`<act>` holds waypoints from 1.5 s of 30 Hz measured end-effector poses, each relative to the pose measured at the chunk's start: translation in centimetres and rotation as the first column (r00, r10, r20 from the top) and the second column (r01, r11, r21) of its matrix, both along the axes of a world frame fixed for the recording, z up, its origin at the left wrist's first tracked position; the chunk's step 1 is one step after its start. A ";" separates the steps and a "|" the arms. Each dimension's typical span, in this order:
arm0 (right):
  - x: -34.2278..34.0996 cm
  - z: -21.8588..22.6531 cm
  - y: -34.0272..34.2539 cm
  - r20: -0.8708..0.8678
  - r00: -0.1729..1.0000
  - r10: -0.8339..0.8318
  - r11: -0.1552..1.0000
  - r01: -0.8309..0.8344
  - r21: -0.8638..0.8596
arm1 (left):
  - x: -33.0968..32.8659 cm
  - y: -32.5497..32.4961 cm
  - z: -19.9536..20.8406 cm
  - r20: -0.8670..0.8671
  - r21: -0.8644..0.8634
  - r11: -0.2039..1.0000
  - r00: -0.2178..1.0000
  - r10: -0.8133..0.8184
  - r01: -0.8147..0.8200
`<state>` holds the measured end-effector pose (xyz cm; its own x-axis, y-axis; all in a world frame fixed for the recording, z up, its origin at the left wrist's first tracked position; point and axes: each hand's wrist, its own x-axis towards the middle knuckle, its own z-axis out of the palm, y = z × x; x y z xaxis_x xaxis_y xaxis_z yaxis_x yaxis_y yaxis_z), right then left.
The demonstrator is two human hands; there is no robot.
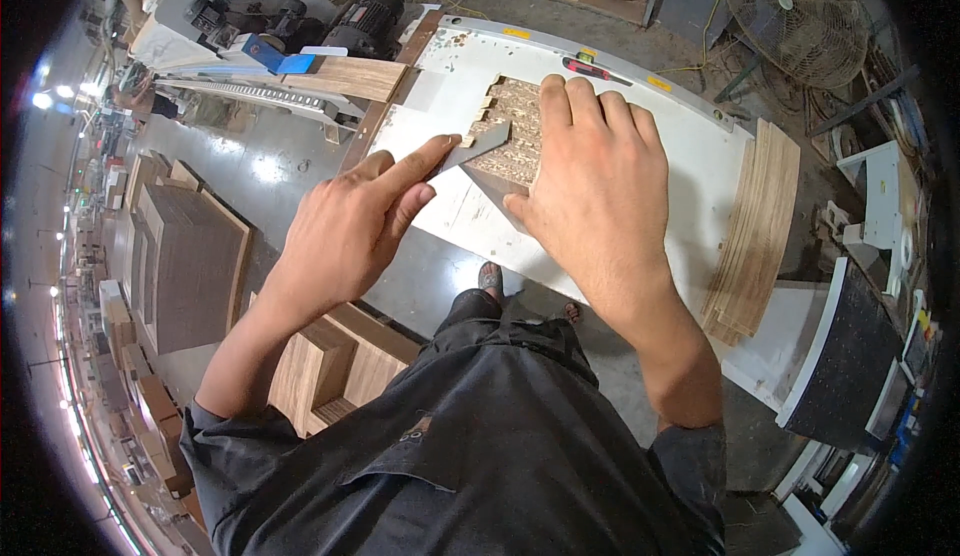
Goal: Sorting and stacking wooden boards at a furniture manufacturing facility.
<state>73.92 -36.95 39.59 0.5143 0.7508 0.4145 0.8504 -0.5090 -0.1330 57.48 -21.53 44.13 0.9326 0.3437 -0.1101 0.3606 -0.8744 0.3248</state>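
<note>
My left hand [345, 216] grips a flat grey metal blade [488, 144] with an angled tip, its index finger stretched along it. The blade's tip lies over the front left part of a speckled brown-and-beige block [513, 106] that looks like chipboard. Small pale notches line the block's left edge, close to my left fingertip. My right hand [605, 171] lies over the block's right side, fingers curled across the top and thumb on the near side. That hand hides much of the block. Beneath is a white worktable [690, 146].
A long level [690, 96] runs along the table's far edge, with a red-and-black tool [595, 71] beside it. Stacked wood-grain strips [755, 226] lie at the right end. Wood-grain panels [335, 356] stand low at the left, a dark stack [190, 266] farther left. A fan [790, 16] stands behind.
</note>
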 end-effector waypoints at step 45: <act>1.2 -0.4 0.3 0.022 1.000 0.002 1.000 -0.002 0.028 | 4.5 3.1 -0.6 0.090 0.103 0.992 0.992 -0.087 0.077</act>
<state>75.10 -36.63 39.23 0.5035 0.7400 0.4460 0.8542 -0.5038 -0.1285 62.03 -18.44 43.52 0.9627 0.2704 0.0099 0.2583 -0.9293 0.2639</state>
